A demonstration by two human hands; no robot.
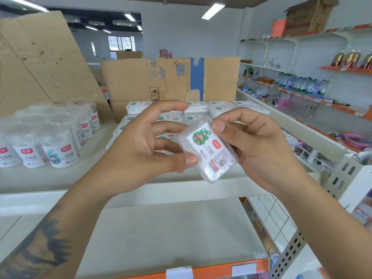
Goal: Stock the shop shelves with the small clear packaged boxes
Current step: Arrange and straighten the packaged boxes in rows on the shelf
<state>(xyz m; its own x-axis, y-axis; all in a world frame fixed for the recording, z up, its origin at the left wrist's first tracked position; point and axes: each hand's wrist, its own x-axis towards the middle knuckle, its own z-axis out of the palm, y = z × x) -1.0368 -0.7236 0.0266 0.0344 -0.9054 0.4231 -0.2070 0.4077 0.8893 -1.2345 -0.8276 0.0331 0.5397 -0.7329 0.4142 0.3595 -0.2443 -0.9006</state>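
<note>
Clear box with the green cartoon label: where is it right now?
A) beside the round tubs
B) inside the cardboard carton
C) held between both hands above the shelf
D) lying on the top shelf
C: the clear box is gripped by the right hand and touched by the left hand.

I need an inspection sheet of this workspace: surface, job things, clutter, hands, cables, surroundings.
Surface: white top shelf, partly stocked.
Job's things: one clear box held in the air; stocked clear boxes in rows behind it.
Clutter: round tubs at left; cardboard sheets standing behind.
Hands: left hand and right hand both hold the box.
Cables: nothing seen.
Surroundings: wall shelves with water bottles at right.
</note>
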